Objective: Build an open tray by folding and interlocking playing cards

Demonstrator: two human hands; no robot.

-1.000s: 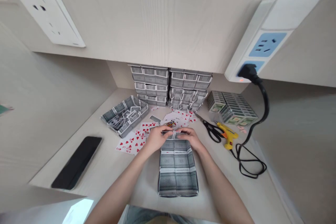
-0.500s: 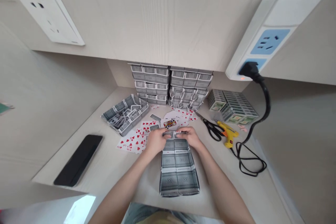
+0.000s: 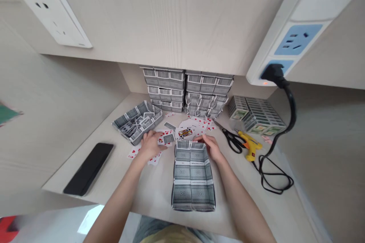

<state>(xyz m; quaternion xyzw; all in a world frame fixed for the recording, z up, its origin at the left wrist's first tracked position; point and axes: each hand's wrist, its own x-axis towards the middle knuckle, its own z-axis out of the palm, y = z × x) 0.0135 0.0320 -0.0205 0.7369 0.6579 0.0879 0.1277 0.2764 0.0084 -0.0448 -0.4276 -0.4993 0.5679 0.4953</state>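
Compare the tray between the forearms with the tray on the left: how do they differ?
The front tray has a bare floor, while loose cards cover much of the floor of the left tray.
The front tray points nearly straight away from the person; the left tray sits at a slant.
The right hand is at the front tray's far end; neither hand holds the left tray.
Both show grey patterned card backs.

Yellowish and grey-blue clothing [image 3: 146,228]
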